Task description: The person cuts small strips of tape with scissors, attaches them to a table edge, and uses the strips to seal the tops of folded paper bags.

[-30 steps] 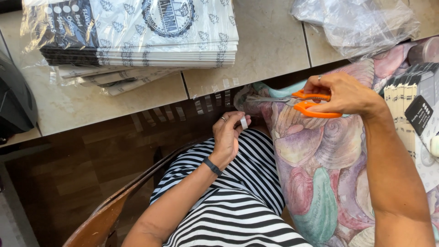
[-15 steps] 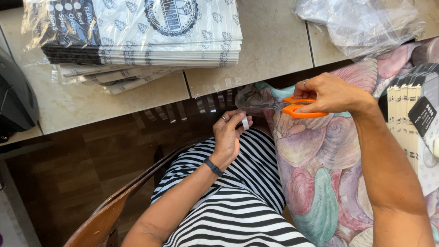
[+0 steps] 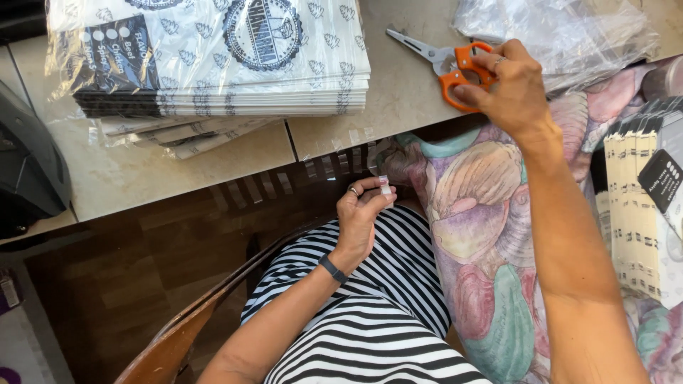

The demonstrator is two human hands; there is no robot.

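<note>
The left hand (image 3: 363,213) sits just below the counter (image 3: 192,171) edge, above the striped lap, fingertips pinched narrow on a small clear strip of tape (image 3: 385,186), held up and away from cloth so its sticky side stays free. The right hand (image 3: 512,82) reaches onto the counter, fingers curled over the orange handles of the scissors (image 3: 445,60), whose closed blades lie flat and point away from the body, toward the stack. That stack of printed paper bags (image 3: 220,57), in a clear wrap, lies on the counter left of the scissors; a row of cut tape strips (image 3: 306,167) hangs off the counter edge, ready to pluck. Crumpled clear plastic (image 3: 562,32) lies right of the scissors, with a shell-patterned cloth (image 3: 484,235) below. The counter is pale speckled stone; a wooden chair (image 3: 178,341) stands beneath it over a dark floor.
</note>
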